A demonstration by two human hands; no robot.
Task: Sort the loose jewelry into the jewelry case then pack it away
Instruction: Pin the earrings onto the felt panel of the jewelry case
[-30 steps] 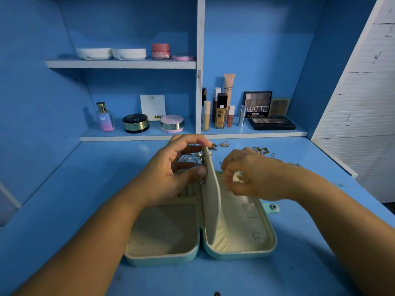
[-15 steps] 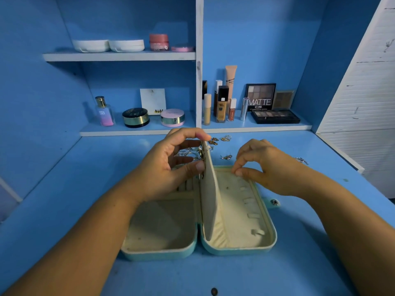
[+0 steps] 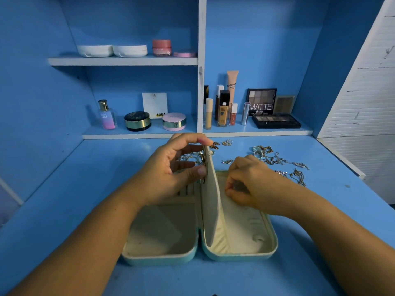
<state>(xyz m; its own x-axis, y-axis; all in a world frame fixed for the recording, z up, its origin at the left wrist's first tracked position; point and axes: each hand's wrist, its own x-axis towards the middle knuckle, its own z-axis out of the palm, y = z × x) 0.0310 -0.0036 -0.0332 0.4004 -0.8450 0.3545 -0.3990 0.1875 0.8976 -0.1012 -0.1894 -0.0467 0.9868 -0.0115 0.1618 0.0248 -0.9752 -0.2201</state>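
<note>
Right hand (image 3: 252,184) has dropped from the case's far rim down into the right half, its grip now pinched shut on something too small to make out; left hand (image 3: 173,171) keeps pinching the upright cream divider flap (image 3: 211,189). Jewelry case (image 3: 201,251) lies open on the blue surface (image 3: 64,189), loose jewelry (image 3: 280,161) scattered just behind it. Sorting is barely begun, probably fixing a piece under a strap; next calls for fetching another piece.
</note>
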